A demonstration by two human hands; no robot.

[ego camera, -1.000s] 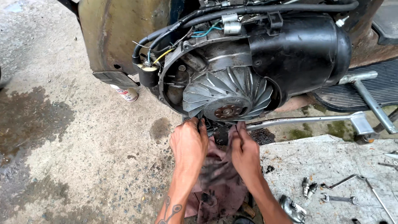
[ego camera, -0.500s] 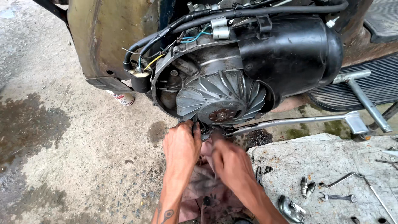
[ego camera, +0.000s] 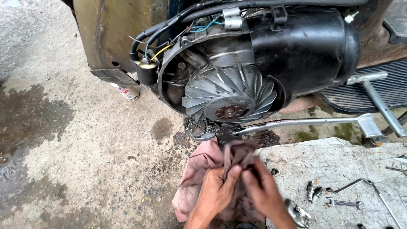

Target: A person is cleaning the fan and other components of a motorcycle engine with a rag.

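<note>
A stained, wet concrete floor fills the left, with a small white can lying under the rusty body panel. At the bottom centre, a faded pink rag, grimy and crumpled into folds, lies bunched on the floor just below the engine. The left hand is closed on a fold of it, thumb pressed over the cloth; the right hand, blurred, also grips the rag, fingers curled into it, the two hands touching. Above them sits the finned flywheel fan in its open housing, backed by a black engine shroud. A chrome kick-start lever runs rightward, just above the rag. Right of the hands, on a pale slab, lie two spark plugs and a spanner.
</note>
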